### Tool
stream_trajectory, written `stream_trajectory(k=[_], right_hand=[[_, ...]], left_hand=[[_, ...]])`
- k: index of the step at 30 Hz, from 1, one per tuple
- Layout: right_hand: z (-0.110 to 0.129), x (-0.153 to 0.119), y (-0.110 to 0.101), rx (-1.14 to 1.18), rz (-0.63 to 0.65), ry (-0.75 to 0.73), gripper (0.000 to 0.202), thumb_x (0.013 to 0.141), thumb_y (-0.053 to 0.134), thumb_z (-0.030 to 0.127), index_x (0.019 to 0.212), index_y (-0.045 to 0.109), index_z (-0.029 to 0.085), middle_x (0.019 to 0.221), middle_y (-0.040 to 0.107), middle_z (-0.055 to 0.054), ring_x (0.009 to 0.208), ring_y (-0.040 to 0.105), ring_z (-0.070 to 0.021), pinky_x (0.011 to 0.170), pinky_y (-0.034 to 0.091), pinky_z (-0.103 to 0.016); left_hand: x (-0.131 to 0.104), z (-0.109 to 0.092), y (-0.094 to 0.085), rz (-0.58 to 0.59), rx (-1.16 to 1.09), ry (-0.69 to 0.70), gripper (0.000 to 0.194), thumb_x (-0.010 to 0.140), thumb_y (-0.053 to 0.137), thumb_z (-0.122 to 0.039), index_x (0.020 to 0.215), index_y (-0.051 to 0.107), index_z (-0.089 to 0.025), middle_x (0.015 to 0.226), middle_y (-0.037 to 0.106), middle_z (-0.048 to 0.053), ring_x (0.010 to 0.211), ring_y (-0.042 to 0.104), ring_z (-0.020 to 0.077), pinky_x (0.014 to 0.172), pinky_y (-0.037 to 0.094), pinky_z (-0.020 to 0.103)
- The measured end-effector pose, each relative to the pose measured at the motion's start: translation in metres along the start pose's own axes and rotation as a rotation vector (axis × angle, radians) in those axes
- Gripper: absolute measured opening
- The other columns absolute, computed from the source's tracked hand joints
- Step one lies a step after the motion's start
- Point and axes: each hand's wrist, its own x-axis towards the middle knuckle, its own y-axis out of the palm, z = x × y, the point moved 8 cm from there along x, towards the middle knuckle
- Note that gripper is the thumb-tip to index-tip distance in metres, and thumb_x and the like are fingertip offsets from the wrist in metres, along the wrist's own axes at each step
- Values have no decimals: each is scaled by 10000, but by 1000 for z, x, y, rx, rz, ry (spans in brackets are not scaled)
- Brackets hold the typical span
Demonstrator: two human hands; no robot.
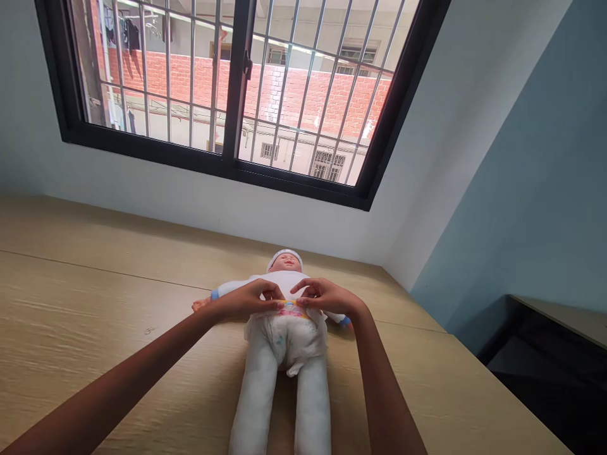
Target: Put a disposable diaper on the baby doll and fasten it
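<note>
A baby doll (287, 277) in a white top and cap lies on its back on the wooden table, its pale cloth legs pointing toward me. Around its hips is a white diaper (289, 338) with a colourful printed band at the waist. My left hand (258, 298) pinches the left part of that band between thumb and fingers. On the other side, my right hand (327, 297) grips the band's right part with its thumb, the index finger held out above. The fingertips of both hands are close together over the doll's belly.
The wooden table (118, 303) reaches to the wall below a black-framed barred window (232, 167). A seam runs across the tabletop. To the right, beyond the table's edge, stands a dark piece of furniture (545, 373).
</note>
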Motion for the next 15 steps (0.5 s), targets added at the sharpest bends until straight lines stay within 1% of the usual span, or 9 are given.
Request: stream_trajectory(k=[2,4,6,8,11,15], right_hand=[[-5,-5,-10,10,-61,12,414,761,665,399,1093,592,163,797,630,-21,677,546,-122,587,421,-234],[-9,-13,-19,20,-91,33,420,727,699,413,1043,612,151,842,653,-43,785,590,-159,680,458,-264],[-10,-21,-20,34,-61,50,435,699,720,441,1011,630,151,856,663,-46,839,604,-180,743,467,-286],[-9,-26,-18,39,-13,55,450,690,718,473,1004,642,161,885,666,-43,858,604,-185,768,466,-293],[-7,-24,-14,6,13,48,443,686,711,497,979,653,171,937,658,-42,883,589,-186,754,463,-279],[-13,-11,-7,-66,15,85,405,655,734,485,867,624,158,825,630,-27,759,556,-157,635,436,-250]], left_hand=[[0,6,-7,-12,-8,-5,398,779,562,-554,952,655,-207,948,624,24,855,541,171,721,412,248],[1,14,-12,0,-12,-45,398,746,605,-546,959,652,-213,988,629,27,899,547,184,750,422,259],[0,22,-14,26,-7,-96,396,716,637,-533,936,650,-204,947,632,28,882,555,188,726,427,261],[0,26,-13,45,-7,-115,393,698,651,-525,905,643,-191,888,626,28,834,556,183,682,424,255],[1,22,-10,34,-29,-87,379,697,649,-519,872,628,-184,839,608,19,771,533,161,632,407,239],[0,18,-9,8,-75,-69,397,689,654,-529,882,602,-186,827,589,10,738,512,144,616,395,229]])
